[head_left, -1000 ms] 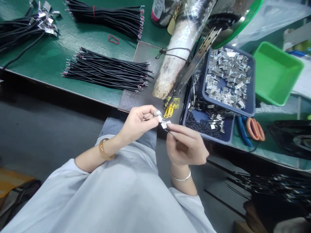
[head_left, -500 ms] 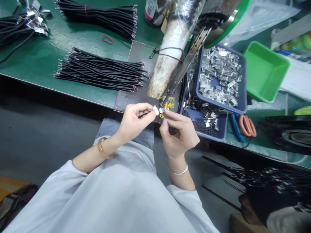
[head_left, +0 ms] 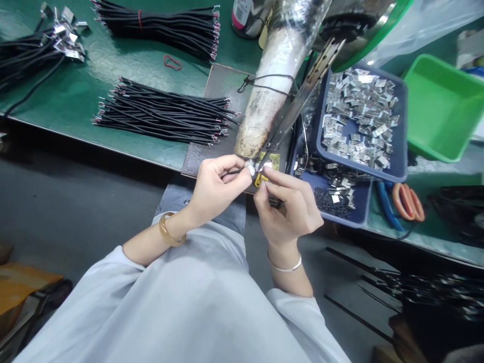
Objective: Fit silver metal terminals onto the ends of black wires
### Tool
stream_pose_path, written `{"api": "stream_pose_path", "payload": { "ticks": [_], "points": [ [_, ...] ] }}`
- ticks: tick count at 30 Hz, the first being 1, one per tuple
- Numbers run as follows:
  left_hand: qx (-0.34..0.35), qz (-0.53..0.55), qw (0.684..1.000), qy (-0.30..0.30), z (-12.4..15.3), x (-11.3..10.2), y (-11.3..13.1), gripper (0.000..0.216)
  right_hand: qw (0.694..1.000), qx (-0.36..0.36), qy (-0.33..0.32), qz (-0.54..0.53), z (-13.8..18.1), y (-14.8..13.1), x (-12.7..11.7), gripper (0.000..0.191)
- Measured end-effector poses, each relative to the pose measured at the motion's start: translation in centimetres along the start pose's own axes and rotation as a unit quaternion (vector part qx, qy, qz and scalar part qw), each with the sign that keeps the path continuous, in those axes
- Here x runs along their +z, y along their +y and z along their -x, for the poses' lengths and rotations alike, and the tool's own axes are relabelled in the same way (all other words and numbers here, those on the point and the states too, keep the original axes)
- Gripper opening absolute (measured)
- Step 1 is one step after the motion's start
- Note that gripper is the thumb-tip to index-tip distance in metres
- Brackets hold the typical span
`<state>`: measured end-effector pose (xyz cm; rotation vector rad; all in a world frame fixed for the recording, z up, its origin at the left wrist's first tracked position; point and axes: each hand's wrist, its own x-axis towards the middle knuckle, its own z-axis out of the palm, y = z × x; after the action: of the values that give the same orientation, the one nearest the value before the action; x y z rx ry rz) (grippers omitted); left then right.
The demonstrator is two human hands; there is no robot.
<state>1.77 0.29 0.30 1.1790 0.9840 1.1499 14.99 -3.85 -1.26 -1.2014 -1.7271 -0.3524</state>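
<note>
My left hand (head_left: 219, 182) is closed in a pinch on a short black cable (head_left: 234, 172), with something whitish at its thumb tip. My right hand (head_left: 289, 201) is pinched a little to the right, its fingertips at a small shiny metal piece (head_left: 266, 165). Whether the fingers grip that piece is too small to tell. Both hands meet at the worktable edge, below a long wrapped white tube (head_left: 260, 106) and a perforated metal strip (head_left: 302, 96). A small yellow part (head_left: 260, 179) lies between the fingertips.
Black cables with stripped ends (head_left: 162, 113) lie left on the green table (head_left: 124, 148); a tied bundle (head_left: 162, 25) lies behind. To the right stand a blue tray of metal brackets (head_left: 357, 121), a lower blue tray (head_left: 355, 219), a green bin (head_left: 446, 108) and orange-and-blue-handled pliers (head_left: 406, 201).
The whole view has shifted, so the table things appear further right. My hands stay together at the same spot, with the right fingertips slightly further from the left.
</note>
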Motion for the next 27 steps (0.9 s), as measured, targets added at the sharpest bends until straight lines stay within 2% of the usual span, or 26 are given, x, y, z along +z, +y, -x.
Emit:
{"api": "stream_pose_path", "payload": {
  "ticks": [5,14,21,27],
  "points": [
    [0.01,-0.009,1.0,-0.008,0.03,-0.21,0.25,0.015,1.0,0.002,0.001,0.005,-0.05,-0.31,-0.16,0.018],
    [-0.022,-0.029,0.999,-0.014,0.35,-0.57,-0.06,0.013,1.0,-0.011,-0.011,-0.016,0.39,-0.1,-0.33,0.017],
    [0.018,-0.05,0.999,-0.008,0.33,-0.16,-0.09,0.015,0.996,0.071,-0.025,-0.041,-0.07,-0.51,-0.13,0.016],
    [0.064,-0.062,0.996,0.004,0.25,-0.11,0.18,0.014,0.996,0.068,-0.033,-0.041,-0.59,-0.81,-0.46,0.017]
  ]
}}
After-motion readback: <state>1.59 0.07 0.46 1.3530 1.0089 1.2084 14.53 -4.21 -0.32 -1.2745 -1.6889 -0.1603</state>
